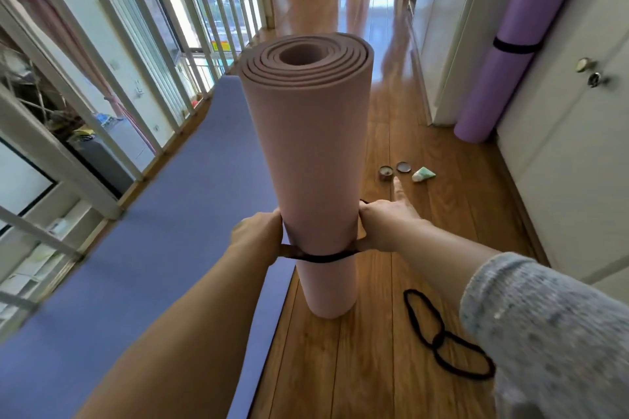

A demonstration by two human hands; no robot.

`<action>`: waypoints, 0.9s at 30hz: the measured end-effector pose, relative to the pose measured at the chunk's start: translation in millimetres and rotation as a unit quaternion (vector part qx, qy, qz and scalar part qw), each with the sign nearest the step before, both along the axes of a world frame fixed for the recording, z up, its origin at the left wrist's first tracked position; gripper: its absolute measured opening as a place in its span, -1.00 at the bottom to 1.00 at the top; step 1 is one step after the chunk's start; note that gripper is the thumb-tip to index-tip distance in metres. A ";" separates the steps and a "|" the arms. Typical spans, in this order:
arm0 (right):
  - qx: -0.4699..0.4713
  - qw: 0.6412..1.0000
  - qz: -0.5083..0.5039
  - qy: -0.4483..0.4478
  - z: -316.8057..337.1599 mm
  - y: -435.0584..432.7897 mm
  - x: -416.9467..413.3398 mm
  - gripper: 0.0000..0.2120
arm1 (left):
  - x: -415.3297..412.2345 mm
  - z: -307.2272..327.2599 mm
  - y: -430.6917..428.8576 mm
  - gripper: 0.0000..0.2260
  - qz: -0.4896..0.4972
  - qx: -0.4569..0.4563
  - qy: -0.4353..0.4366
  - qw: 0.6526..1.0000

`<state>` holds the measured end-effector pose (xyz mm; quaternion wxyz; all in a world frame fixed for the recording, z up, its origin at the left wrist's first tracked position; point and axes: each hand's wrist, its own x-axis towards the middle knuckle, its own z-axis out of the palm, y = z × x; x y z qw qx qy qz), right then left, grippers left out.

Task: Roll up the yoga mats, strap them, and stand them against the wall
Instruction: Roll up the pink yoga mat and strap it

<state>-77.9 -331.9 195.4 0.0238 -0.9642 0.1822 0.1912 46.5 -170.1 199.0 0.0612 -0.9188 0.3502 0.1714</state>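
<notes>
Wooden floor (391, 367) of a landing, white railing (102, 78) along the left, white doors on the right. Pink rolled mat (306, 146) stands on end at centre, bottom on the floor, just beside the edge of the blue mat (153, 265), which lies flat and unrolled at left. Black strap (323, 258) circles the pink roll low down. Left grip (258, 231) is curled on the strap at the roll's left side. Right grip (384, 224) hooks the strap at the right side, one finger sticking straight out. Both press against the roll.

Handling, judged: foam roll, light, soft, squashes under the band, matte so not slippery. Tall and narrow, so likely tips easily. Coils look loose at the top and may spring open if unbanded. Best hold is around the body, both sides, near the strap. Strap looks stretchy.

Purple mat (503, 71), rolled and banded, leans at the far right wall. Spare strap (442, 340) lies on the floor near right. Small tins (386, 173) sit on the floor beyond the right grip.
</notes>
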 end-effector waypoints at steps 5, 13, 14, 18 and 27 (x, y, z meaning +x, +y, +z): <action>0.108 0.990 0.066 -0.055 17.7 -5.5 -14.0 -0.66 | -7.8 1.2 2.0 -0.64 0.026 -0.017 0.016 0.999; 0.200 0.957 0.056 -0.203 27.2 -7.5 -32.6 -0.81 | -20.1 4.7 -0.3 -0.61 0.030 -0.039 0.026 0.998; 0.198 0.941 0.039 -0.270 35.0 -9.4 -33.9 -0.84 | -21.7 7.5 -1.1 -0.58 0.029 -0.044 0.025 0.998; 0.195 0.787 -0.050 -0.584 87.4 1.7 -34.9 -0.87 | -22.5 7.4 -7.1 -0.71 0.029 -0.022 0.015 0.999; 0.046 0.823 0.088 -0.559 144.1 17.0 -28.1 -0.38 | -21.9 3.5 -10.9 -0.57 0.009 -0.030 0.089 0.996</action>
